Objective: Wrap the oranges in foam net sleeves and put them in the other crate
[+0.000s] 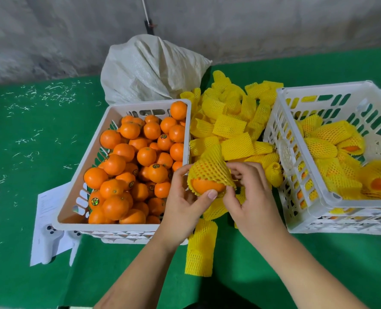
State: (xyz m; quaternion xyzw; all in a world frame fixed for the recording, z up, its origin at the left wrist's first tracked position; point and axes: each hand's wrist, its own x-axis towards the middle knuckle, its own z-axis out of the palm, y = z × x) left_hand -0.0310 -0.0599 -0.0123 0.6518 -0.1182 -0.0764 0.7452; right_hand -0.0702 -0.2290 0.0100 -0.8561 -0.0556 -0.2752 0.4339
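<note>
Here, near the tabletop's front edge, the left hand (183, 197) gripped an orange (207, 185) while the right hand (249, 192) pinched the sleeve (209, 167) half over it. Pulled unevenly, the net could snag or slip off. Farther back, the full crate (82, 166) sat left, the other crate (281, 134) right.

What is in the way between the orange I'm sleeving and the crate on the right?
Nothing visible. The orange, held by both hands, sits just left of the right crate; only loose foam sleeves lie low between, and the crate's top is open.
</note>
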